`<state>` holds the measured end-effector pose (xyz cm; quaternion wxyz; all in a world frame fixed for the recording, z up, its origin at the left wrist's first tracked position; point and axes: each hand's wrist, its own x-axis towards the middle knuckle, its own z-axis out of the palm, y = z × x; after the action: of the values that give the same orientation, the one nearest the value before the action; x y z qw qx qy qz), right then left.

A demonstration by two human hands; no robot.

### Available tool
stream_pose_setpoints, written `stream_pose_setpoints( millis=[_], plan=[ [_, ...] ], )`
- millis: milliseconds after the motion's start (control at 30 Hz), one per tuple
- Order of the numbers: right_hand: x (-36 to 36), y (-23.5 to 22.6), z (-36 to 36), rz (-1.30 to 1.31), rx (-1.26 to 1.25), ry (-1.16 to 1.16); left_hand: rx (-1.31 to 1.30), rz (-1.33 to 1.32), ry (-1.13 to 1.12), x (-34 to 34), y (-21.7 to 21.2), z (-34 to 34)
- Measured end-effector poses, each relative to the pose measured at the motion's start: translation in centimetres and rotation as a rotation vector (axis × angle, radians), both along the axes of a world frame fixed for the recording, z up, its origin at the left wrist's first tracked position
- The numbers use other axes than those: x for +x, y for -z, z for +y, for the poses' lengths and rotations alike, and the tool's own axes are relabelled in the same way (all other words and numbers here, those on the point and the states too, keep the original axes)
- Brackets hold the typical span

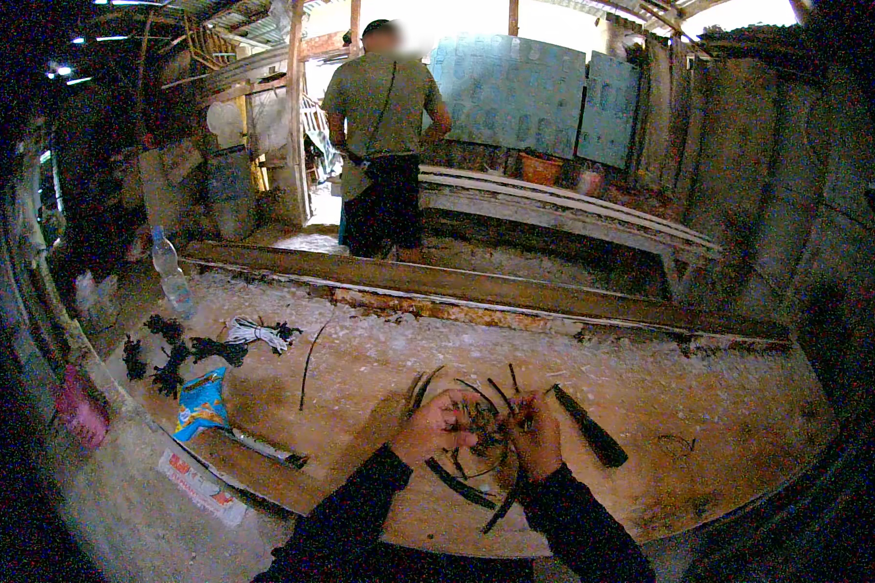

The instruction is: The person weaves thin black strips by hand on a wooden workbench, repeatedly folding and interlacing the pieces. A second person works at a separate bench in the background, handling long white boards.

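Observation:
My left hand (432, 429) has its fingers curled around one side of a tangle of thin dark strips (483, 428) over the wooden table. Pressed against the other side, my right hand (539, 433) is closed, with a dark strip (501, 396) sticking up past its fingers. The strips' material is too blurred to tell. Below the hands a thicker curved black strip (460, 484) lies on the wood. To the right of my right hand rests a long, tapered black object (593, 430). A thin dark strip (309, 367) lies farther left.
The table (719, 428) has a raised board (515, 291) along its far side. At left are black cord bundles (170, 361), a white cord bundle (255, 333), a blue snack packet (201, 403), a narrow dark tool (270, 449) and a plastic bottle (171, 274). A person (384, 126) stands beyond.

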<state>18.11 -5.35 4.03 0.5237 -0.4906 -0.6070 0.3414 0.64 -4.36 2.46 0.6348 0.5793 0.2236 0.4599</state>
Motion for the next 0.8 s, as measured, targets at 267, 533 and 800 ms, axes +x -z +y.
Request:
stream_pose_setpoints(
  millis=[267,533,800],
  plan=[
    [1.1,0.8,1.3,-0.255,0.333,0.138,0.191,0.143,-0.195,0.4,2.1,1.1],
    [1.0,1.1,0.9,0.116,0.068,-0.255,0.036,0.336,-0.769,-0.6,0.6,0.4],
    [0.3,0.3,-0.8,0.342,-0.408,-0.765,0.22,0.286,-0.842,-1.1,3.1,2.6]
  ],
)
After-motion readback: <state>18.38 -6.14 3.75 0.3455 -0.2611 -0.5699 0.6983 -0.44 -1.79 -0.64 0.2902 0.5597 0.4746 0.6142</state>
